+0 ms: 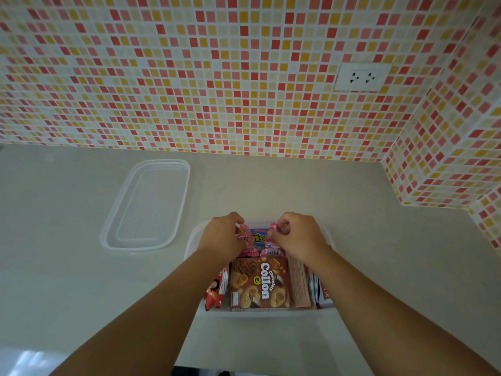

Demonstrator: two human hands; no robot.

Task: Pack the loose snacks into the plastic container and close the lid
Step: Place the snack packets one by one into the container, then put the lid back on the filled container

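Plastic container [193, 241], near centre of table [352, 240]: holds Collon box [259, 284] and wrapped snacks. Left hand [222, 236] and right hand [296, 234] each pinch a pink packet [245, 237] at its far end. Clear lid [147, 204] lies far left, apart.

Back wall [189, 77] covered in small mosaic tiles: red, pink, orange, cream, white grout. Side wall [447, 158] at right, same tiles, meets back wall in corner. White double socket [362, 77] set in back wall, upper right. Pale beige countertop [67, 240] below, smooth, matte. Light soft, even.
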